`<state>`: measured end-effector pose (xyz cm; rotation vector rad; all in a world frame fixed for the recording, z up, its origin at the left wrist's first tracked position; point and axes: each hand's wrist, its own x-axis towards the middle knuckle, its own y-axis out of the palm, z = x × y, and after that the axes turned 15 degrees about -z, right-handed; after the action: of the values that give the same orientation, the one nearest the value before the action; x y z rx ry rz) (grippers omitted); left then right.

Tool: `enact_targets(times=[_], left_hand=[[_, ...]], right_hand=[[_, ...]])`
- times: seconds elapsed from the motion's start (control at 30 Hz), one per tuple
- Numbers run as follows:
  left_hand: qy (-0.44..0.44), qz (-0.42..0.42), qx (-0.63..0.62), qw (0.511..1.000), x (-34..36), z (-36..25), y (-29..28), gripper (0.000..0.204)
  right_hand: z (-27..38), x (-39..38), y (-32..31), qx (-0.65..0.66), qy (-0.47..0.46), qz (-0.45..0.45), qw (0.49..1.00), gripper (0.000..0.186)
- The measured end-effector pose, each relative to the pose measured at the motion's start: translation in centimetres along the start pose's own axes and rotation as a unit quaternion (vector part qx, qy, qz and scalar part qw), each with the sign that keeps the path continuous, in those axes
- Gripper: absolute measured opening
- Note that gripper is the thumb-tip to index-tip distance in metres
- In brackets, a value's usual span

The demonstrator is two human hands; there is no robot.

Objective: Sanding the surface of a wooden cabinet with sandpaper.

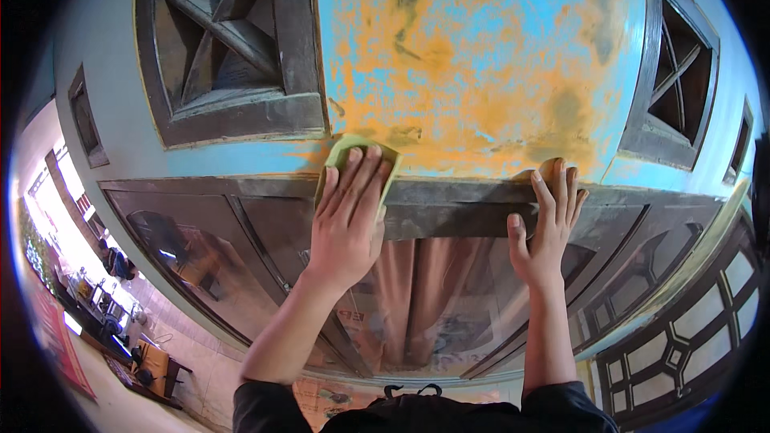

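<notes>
My left hand (350, 220) presses a yellow-green sheet of sandpaper (346, 144) flat against the wall, at the lower left edge of a blotchy orange and blue painted patch (481, 72). Its fingers point up and lie over the sheet, and the paper's far edge sticks out past the fingertips. To the right, my right hand (548, 228) is empty, with fingers and thumb apart. Its fingertips touch the bottom of the painted patch, while the palm is in front of the dark wooden frame (449, 191) that runs below it.
Dark wooden vents with crossed bars flank the patch, one on the left (241, 112) and one on the right (634, 124). Below the frame are glazed panels with a pinkish curtain (425, 297) behind. A wooden chair (156, 369) and other furniture stand at the lower left. A dark lattice grille (674, 353) is at right.
</notes>
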<state>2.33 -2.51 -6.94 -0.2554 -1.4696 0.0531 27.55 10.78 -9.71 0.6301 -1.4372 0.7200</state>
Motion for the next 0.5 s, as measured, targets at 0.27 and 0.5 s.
enact_targets(times=[0.27, 0.5], left_hand=[[-0.117, -0.138, 0.144, 0.973, -3.1, 6.2, -1.7, 0.05], [-0.046, -0.037, 0.097, 0.993, -3.9, 3.3, 0.8, 0.056]], right_hand=[[-0.6, -2.3, -0.8, -0.037, -0.008, 0.054, 0.998, 0.054], [0.1, -2.4, 0.1, -0.027, 0.008, 0.024, 0.999, 0.058]])
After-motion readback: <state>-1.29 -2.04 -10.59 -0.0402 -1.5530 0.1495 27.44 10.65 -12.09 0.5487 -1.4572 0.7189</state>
